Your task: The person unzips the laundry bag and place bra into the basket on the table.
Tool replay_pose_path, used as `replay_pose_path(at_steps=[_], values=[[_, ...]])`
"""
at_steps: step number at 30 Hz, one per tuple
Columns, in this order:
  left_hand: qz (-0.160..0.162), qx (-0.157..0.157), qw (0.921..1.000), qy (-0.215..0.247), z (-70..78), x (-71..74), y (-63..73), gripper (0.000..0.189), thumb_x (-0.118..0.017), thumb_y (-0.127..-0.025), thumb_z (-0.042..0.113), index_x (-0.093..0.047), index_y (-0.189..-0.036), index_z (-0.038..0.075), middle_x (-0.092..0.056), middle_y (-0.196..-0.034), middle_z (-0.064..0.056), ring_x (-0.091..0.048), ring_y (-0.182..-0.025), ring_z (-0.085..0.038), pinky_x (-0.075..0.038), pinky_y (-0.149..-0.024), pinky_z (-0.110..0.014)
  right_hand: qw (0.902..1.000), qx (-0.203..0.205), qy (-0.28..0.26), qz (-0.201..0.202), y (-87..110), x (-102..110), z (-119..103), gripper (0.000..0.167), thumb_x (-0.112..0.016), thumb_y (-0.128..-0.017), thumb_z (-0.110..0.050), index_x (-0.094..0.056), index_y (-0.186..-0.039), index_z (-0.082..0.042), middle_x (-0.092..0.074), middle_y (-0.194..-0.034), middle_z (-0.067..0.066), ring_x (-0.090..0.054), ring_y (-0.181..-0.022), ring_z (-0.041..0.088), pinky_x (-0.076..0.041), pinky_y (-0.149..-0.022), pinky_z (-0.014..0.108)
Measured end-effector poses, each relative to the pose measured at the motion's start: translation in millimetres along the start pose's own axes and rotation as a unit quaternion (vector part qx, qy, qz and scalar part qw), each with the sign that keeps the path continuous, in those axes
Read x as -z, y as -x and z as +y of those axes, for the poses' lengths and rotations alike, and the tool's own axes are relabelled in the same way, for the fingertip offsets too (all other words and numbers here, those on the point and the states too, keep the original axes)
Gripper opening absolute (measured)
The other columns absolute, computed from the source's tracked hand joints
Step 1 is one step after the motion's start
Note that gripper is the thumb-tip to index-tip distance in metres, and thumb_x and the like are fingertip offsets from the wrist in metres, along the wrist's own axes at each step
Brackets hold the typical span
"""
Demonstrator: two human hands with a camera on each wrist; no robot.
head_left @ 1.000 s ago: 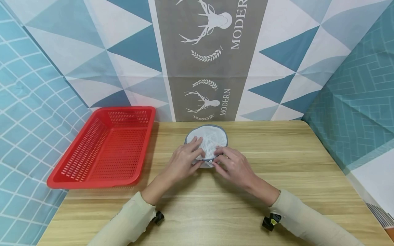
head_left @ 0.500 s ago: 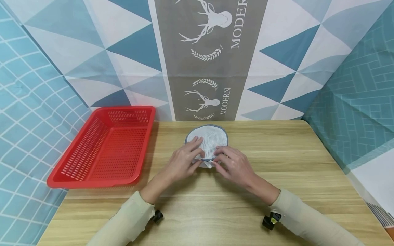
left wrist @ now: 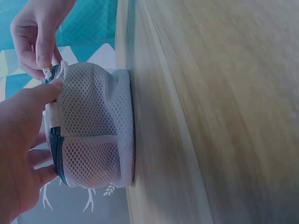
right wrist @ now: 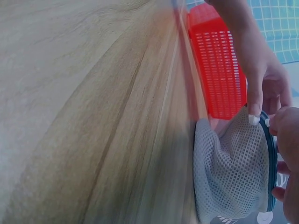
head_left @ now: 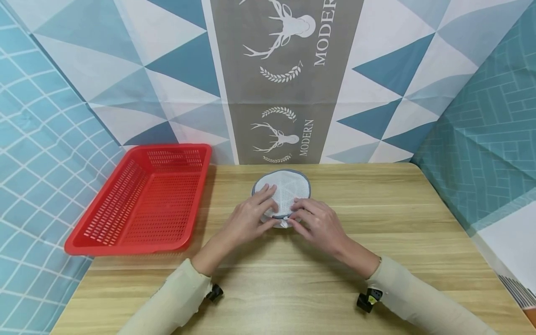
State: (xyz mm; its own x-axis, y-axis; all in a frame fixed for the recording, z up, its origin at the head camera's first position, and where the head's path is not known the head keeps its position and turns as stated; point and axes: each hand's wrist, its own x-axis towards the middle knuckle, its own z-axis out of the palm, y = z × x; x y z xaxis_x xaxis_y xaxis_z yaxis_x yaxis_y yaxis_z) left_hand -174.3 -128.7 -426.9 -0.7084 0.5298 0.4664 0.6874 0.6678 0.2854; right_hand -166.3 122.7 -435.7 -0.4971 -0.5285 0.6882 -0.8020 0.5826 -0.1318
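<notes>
A round white mesh laundry bag (head_left: 289,187) with a grey-blue rim and zipper stands on the wooden table, flat top up. My left hand (head_left: 249,216) grips its near left rim, thumb on the near side and fingers spread over the top. With thumb and fingers, my right hand (head_left: 316,225) pinches the zipper edge just right of the middle, beside a small white tab (head_left: 284,223). In the left wrist view, the dark zipper (left wrist: 56,151) runs along the top edge of the mesh wall. The right wrist view shows the wall sagging inward. What the bag contains cannot be told.
On the left side of the table (head_left: 276,288) sits a red perforated plastic basket (head_left: 167,204). A patterned backdrop (head_left: 284,93) stands behind the table's far edge, with tiled-print sheets on both sides.
Both hands stay almost in place on the bag. The small white tab between them has shifted slightly, while the right fingers move a little at the zipper.
</notes>
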Motion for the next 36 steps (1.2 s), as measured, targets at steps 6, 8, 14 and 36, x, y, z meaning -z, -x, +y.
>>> replay_pose_path(at_steps=[6, 8, 14, 36], values=[[0.000, -0.019, 0.9996, -0.023, 0.7, -1.1, -0.4, 0.027, -0.094, -0.091, 0.013, -0.072, -0.106, 0.016, -0.062, -0.164, -0.027, -0.062, -0.152, -0.051, -0.064, -0.107, -0.061, 0.9999, -0.007, 0.000, -0.010, 0.1, 0.2, -0.7, 0.010, -0.094, -0.089, -0.015, -0.084, -0.091, -0.012, -0.084, -0.111, 0.006, -0.082, -0.117, 0.028, -0.068, -0.101, 0.049], [0.000, -0.022, 0.9994, -0.026, 1.3, -0.6, 0.0, 0.027, -0.094, -0.091, 0.011, -0.072, -0.106, 0.017, -0.062, -0.163, -0.027, -0.062, -0.151, -0.052, -0.065, -0.104, -0.061, 0.9999, -0.008, 0.000, -0.012, 0.4, 0.4, -0.7, 0.010, -0.094, -0.089, -0.014, -0.084, -0.090, -0.013, -0.084, -0.111, 0.006, -0.082, -0.117, 0.028, -0.068, -0.100, 0.049], [-0.006, -0.028, 0.9994, -0.022, 2.4, 1.8, -0.2, 0.027, -0.093, -0.091, 0.008, -0.072, -0.106, 0.017, -0.063, -0.163, -0.026, -0.062, -0.151, -0.051, -0.064, -0.107, -0.061, 1.0000, 0.000, 0.000, -0.010, 1.4, 0.3, 0.7, 0.010, -0.094, -0.088, -0.014, -0.084, -0.090, -0.014, -0.084, -0.111, 0.005, -0.082, -0.113, 0.026, -0.069, -0.096, 0.047], [-0.004, -0.009, 0.9996, -0.027, 3.6, 1.1, -2.4, 0.028, -0.095, -0.091, 0.015, -0.070, -0.105, 0.017, -0.064, -0.164, -0.023, -0.062, -0.153, -0.047, -0.069, -0.098, -0.057, 1.0000, -0.002, -0.004, 0.003, -0.6, 1.3, -0.9, 0.011, -0.095, -0.087, -0.014, -0.085, -0.091, -0.012, -0.085, -0.107, 0.005, -0.083, -0.112, 0.026, -0.069, -0.092, 0.046]])
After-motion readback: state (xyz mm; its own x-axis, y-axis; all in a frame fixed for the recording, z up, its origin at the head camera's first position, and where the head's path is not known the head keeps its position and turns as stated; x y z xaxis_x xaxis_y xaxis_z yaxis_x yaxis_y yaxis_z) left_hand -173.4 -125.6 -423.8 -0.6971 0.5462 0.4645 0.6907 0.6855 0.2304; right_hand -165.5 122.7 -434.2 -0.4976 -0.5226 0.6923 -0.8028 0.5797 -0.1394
